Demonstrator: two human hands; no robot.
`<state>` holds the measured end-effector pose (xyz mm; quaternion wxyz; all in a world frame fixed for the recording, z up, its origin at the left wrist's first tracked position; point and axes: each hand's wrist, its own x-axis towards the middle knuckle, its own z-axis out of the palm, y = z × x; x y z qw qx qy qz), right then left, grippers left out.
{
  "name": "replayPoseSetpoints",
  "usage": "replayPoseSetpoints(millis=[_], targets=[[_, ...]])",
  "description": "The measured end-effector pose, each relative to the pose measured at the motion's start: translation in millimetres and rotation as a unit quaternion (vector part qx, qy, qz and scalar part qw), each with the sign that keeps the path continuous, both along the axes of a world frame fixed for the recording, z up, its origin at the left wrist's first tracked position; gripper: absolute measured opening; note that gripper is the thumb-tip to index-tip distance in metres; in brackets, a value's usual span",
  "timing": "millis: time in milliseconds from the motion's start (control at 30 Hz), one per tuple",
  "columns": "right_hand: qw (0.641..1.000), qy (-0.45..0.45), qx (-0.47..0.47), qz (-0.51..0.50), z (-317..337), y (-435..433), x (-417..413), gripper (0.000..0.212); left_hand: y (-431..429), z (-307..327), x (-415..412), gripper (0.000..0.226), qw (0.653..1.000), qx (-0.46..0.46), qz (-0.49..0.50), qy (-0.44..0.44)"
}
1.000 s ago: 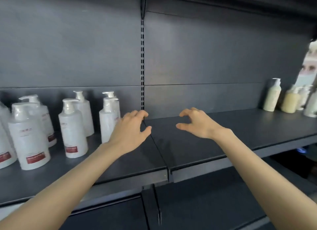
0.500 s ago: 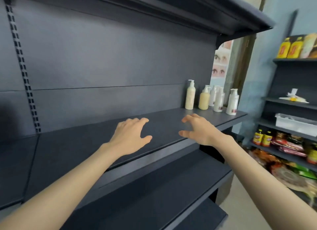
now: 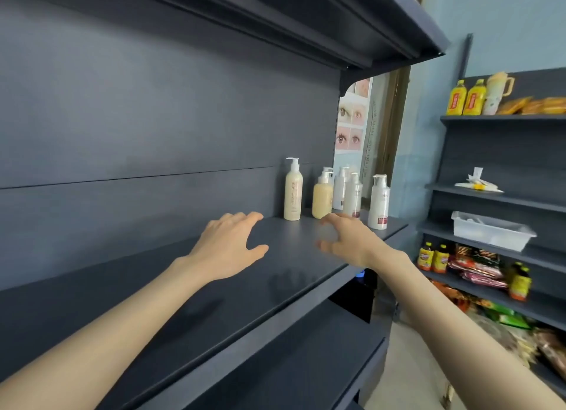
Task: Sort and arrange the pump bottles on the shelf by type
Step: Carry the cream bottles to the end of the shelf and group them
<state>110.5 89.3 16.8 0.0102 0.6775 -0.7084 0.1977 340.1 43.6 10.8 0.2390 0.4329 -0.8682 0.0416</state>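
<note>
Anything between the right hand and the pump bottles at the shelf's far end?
Nothing visible. The right hand is over bare shelf, just short of the squat yellow bottle; the left hand is off to its left.

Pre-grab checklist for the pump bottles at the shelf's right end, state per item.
1. Left hand free: ok, fingers spread, holds nothing.
2. Right hand free: ok, loosely curled, holds nothing.
3. Bottles upright: ok, tall cream bottle, yellow bottle and three white bottles all stand.
4. White bottles all one type: cannot tell, labels too small.
5. Room to sort: ok, shelf shows no bottle left of the tall cream bottle.
</note>
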Motion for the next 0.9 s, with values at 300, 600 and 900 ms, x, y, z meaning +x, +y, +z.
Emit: replayPoseSetpoints(millis=[300,600,900], targets=[[0.999,-0.017,-0.011,-0.025,2,-108,-81,0.058,-125,-3,-101,0.055,0.999,0.018,-0.028,0.000],[0.997,-0.059,-0.039,-0.017,-10,-217,-160,0.065,-234,-20,-178,0.068,0.993,0.062,-0.001,0.104],[0.968,-0.240,-0.042,0.056,-31,-326,-213,0.110,-325,-44,-240,0.092,0.932,0.171,0.055,0.315]])
